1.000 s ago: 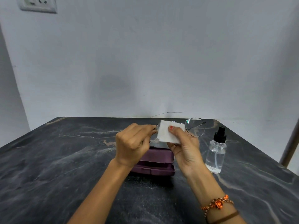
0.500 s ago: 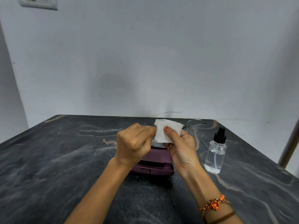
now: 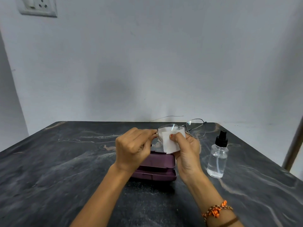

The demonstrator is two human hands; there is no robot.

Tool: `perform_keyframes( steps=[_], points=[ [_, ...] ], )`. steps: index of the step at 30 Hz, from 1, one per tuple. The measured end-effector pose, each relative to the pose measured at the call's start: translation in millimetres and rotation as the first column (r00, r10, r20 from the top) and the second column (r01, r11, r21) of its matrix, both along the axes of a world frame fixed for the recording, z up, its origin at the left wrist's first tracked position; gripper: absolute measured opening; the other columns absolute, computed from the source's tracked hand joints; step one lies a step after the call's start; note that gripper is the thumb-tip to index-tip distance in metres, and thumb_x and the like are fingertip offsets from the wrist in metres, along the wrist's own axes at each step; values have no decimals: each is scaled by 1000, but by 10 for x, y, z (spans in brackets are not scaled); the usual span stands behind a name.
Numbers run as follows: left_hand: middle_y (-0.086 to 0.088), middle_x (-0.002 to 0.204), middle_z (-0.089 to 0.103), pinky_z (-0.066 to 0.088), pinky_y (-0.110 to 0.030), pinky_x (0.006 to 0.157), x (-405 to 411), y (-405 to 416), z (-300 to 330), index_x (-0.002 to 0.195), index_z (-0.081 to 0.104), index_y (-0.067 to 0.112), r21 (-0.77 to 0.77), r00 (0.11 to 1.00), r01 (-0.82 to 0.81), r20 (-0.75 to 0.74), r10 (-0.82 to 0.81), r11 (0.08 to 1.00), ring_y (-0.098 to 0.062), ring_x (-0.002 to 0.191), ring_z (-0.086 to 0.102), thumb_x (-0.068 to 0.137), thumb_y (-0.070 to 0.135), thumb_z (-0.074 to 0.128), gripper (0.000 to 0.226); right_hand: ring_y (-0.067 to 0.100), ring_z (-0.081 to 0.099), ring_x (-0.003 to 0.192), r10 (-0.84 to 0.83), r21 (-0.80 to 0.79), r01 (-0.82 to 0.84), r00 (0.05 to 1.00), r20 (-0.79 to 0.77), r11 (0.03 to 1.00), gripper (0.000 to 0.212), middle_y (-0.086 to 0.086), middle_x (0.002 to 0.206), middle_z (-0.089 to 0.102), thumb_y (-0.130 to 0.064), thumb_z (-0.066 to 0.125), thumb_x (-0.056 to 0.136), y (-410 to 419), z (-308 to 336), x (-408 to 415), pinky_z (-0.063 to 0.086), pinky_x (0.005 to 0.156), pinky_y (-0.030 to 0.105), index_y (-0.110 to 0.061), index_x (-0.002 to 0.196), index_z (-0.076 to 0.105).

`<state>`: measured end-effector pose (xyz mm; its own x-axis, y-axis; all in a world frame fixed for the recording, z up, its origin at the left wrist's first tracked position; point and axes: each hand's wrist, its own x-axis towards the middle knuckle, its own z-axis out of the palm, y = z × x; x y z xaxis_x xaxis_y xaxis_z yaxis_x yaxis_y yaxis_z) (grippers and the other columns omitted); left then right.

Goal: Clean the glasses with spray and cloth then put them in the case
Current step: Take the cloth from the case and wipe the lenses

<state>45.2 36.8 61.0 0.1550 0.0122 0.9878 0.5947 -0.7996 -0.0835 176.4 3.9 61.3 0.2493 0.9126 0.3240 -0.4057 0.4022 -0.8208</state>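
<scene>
Head view. Cloth (image 3: 170, 141) position has changed: half a second ago it was bunched high over the left lens; it now lies flatter against that lens, with the rim visible above it. The glasses (image 3: 195, 128) have come slightly more into view, the right lens standing clear to the right of the cloth. This indicates that wiping of the left lens is in progress; the right lens appears not yet covered by the cloth.

Left hand (image 3: 132, 149): fingers curled and pinched on the left end of the frame. Right hand (image 3: 186, 149): thumb presses the cloth onto the lens from the near side; the fingers behind are hidden, presumably backing the lens. The glasses are held in the air above the far edge of the case (image 3: 155, 167).

Surroundings: the case rests shut on the dark surface (image 3: 49, 169), directly below the hands. The spray bottle (image 3: 217, 158) stands upright to the right, just beside the right hand. A wall socket (image 3: 38, 6) sits far left.

Obstructions: the shut lid must be opened before stowing. The bottle is close enough to be knocked by a rightward move of the right hand.
</scene>
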Motion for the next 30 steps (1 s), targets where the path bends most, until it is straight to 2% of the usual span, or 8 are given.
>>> perform_keyframes(
  steps=[2,4,8,10,13,16,22,30],
  points=[
    [-4,60,71,47,-26,40,10,-2,1,68,73,1,5,1000,10,-9,-10,1000,-18,45,60,70,0,73,2,4,59,51,-10,-13,9,997,-74,1000,26,-7,50,62,-3,58,79,8,-5,-20,47,46,16,-16,57,63],
    [-4,61,71,47,-26,41,25,-12,-1,68,73,1,16,1000,8,-28,-8,1000,-19,46,61,72,2,70,4,3,62,53,10,-35,-15,988,-156,999,21,-6,53,66,-5,54,83,16,-8,-46,50,49,17,-13,66,63],
    [-6,61,71,47,-28,38,73,-28,-31,69,73,0,30,997,16,-72,-14,999,-21,44,60,76,3,64,12,6,64,53,61,-57,-86,933,-353,995,12,-1,57,69,-3,56,81,26,-13,-95,51,49,17,-8,73,63],
    [-6,59,70,47,-27,38,86,-38,-41,68,72,0,34,997,15,-80,-12,999,-21,43,59,75,2,62,13,6,65,54,87,-30,-108,914,-396,994,8,-1,58,69,0,60,75,27,-15,-116,51,49,16,-7,74,63],
    [-6,58,69,46,-25,38,65,-37,-29,65,71,0,31,998,-1,-70,3,1000,-21,42,58,73,-2,62,12,9,67,61,146,10,-154,916,-373,988,19,3,67,72,-7,65,61,13,-26,-149,54,53,18,-5,80,65],
    [-5,56,68,44,-25,38,46,-39,-16,62,70,1,29,998,-20,-66,22,999,-20,41,57,71,-5,63,12,10,68,64,181,16,-187,925,-334,982,24,5,70,72,-9,64,60,12,-28,-145,54,55,18,-4,84,65],
    [-7,55,68,44,-23,39,15,-40,16,62,70,0,37,998,-37,-45,39,999,-20,41,57,67,-9,65,11,13,68,66,147,-29,-150,985,-87,988,22,5,70,73,-17,69,60,4,2,-44,54,56,20,-6,79,69],
    [-5,52,66,43,-27,35,-37,-18,11,62,70,1,-7,996,-66,-65,65,998,-21,39,53,56,-18,67,20,14,69,64,180,-48,-198,951,-250,979,27,5,67,72,-3,68,56,-3,-6,-101,54,53,22,-1,83,63]
  ],
)
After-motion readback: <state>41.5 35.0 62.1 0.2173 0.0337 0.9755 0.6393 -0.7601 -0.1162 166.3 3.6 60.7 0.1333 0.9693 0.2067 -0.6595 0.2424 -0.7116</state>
